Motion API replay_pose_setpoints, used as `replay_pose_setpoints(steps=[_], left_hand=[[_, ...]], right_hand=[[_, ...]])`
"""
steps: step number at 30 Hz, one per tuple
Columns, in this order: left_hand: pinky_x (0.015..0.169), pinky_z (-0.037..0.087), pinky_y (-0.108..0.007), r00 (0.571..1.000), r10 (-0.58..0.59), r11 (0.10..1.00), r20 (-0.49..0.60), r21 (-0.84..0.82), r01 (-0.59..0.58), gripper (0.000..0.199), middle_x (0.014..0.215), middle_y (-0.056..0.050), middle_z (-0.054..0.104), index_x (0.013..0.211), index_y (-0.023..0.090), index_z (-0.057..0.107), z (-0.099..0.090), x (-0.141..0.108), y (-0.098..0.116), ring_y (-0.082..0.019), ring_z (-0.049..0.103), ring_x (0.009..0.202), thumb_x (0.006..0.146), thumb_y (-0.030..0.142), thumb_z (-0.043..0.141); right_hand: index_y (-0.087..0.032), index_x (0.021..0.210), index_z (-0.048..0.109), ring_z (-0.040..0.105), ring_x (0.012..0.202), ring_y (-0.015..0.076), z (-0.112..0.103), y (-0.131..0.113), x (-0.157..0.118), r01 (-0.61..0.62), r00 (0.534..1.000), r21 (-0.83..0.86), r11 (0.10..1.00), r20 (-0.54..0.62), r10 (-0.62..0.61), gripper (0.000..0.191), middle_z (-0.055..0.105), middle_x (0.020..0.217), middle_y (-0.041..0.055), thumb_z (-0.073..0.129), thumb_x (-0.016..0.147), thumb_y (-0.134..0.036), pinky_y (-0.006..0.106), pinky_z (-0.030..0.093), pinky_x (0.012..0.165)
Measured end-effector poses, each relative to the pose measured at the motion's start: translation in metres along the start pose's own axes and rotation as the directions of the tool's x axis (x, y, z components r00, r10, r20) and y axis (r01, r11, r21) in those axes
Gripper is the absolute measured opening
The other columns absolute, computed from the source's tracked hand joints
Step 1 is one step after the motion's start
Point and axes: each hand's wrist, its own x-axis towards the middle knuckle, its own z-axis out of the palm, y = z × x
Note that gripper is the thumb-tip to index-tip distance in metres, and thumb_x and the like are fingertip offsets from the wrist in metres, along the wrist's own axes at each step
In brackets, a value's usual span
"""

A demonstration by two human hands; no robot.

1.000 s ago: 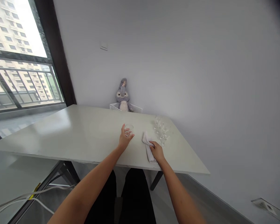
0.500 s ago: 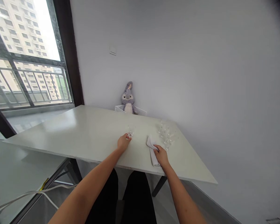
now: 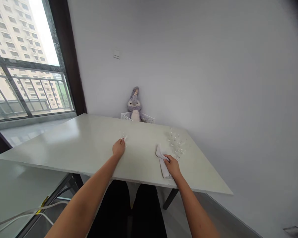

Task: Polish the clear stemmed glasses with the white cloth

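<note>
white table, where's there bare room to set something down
The widest bare patch of the white table lies left of the left hand. Another lies between the glass in that hand and the folded cloth. It's crowded rightward, where cloth, right hand and clustered glassware sit close.

No lettering, brand, number or sign can be read anywhere. Any print on the glass (image 3: 124, 135) in the left grip (image 3: 119, 147), the cloth (image 3: 164, 168) under the right grip (image 3: 173, 165), or the wall plate (image 3: 116, 53) beyond and above the left grip is too small to tell.
</note>
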Motion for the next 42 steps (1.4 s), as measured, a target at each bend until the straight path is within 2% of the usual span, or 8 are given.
replay_pose_setpoints(steps=[5,10,17,25,30,37,42], left_hand=[[0.072,0.040,-0.026,1.000,0.000,1.000,-0.017,-0.023,-0.001,0.031,0.098,-0.005,0.064,0.110,0.024,0.053,0.003,0.000,-0.002,-0.018,0.059,0.086,0.081,0.029,0.044],[0.072,0.040,-0.028,1.000,0.003,1.000,-0.019,-0.026,-0.004,0.033,0.099,-0.005,0.064,0.112,0.023,0.052,0.003,0.002,-0.002,-0.020,0.059,0.086,0.081,0.029,0.042],[0.067,0.040,-0.029,1.000,-0.001,1.000,-0.023,-0.025,0.001,0.040,0.101,-0.006,0.063,0.120,0.024,0.042,0.002,0.000,0.001,-0.021,0.059,0.084,0.081,0.028,0.041],[0.069,0.040,-0.028,1.000,0.006,1.000,-0.017,-0.020,-0.007,0.035,0.102,-0.003,0.064,0.113,0.026,0.048,0.005,0.005,-0.001,-0.019,0.059,0.088,0.079,0.021,0.041],[0.067,0.040,-0.028,0.999,-0.025,1.000,-0.027,0.007,0.026,0.035,0.100,-0.003,0.064,0.109,0.026,0.051,0.006,0.006,0.000,-0.020,0.059,0.088,0.077,0.017,0.041],[0.067,0.040,-0.030,0.996,-0.074,0.994,-0.052,0.077,0.078,0.025,0.094,-0.006,0.065,0.099,0.024,0.057,0.008,0.012,0.004,-0.022,0.059,0.084,0.078,0.032,0.045],[0.069,0.040,-0.031,0.990,-0.109,0.985,-0.092,0.125,0.120,0.024,0.095,-0.011,0.064,0.092,0.021,0.059,0.005,0.030,0.002,-0.025,0.058,0.088,0.081,0.032,0.041]], right_hand=[[-0.017,0.098,0.063,0.059,0.092,0.0201,-0.001,0.000,0.004,-0.034,0.999,0.053,0.998,0.003,0.034,0.032,0.066,0.099,0.0060,0.046,0.073,-0.027,0.035,0.043,0.085],[-0.019,0.096,0.064,0.061,0.087,0.0209,-0.003,0.000,0.008,-0.068,0.998,0.095,0.993,0.006,0.068,0.032,0.067,0.095,0.0045,0.048,0.072,-0.031,0.036,0.045,0.081],[-0.019,0.096,0.064,0.061,0.087,0.0209,-0.002,0.001,0.009,-0.062,0.998,0.121,0.991,-0.003,0.062,0.031,0.067,0.095,0.0046,0.049,0.071,-0.030,0.036,0.045,0.082],[-0.020,0.100,0.063,0.059,0.096,0.0197,0.003,0.001,0.004,0.008,1.000,0.043,0.999,0.025,-0.009,0.031,0.065,0.102,0.0039,0.047,0.074,-0.025,0.035,0.043,0.088],[-0.021,0.103,0.063,0.057,0.099,0.0197,0.006,-0.001,-0.002,0.057,0.996,0.055,0.997,0.065,-0.061,0.032,0.063,0.105,0.0049,0.047,0.075,-0.025,0.035,0.042,0.091],[-0.020,0.105,0.062,0.055,0.102,0.0208,0.004,-0.005,-0.002,0.039,0.995,0.069,0.997,0.091,-0.046,0.033,0.062,0.108,0.0071,0.048,0.077,-0.030,0.037,0.040,0.094],[-0.020,0.111,0.058,0.053,0.106,0.0220,0.000,-0.014,-0.010,0.008,0.996,0.150,0.989,0.085,-0.021,0.039,0.059,0.114,0.0082,0.050,0.077,-0.038,0.040,0.039,0.095]])
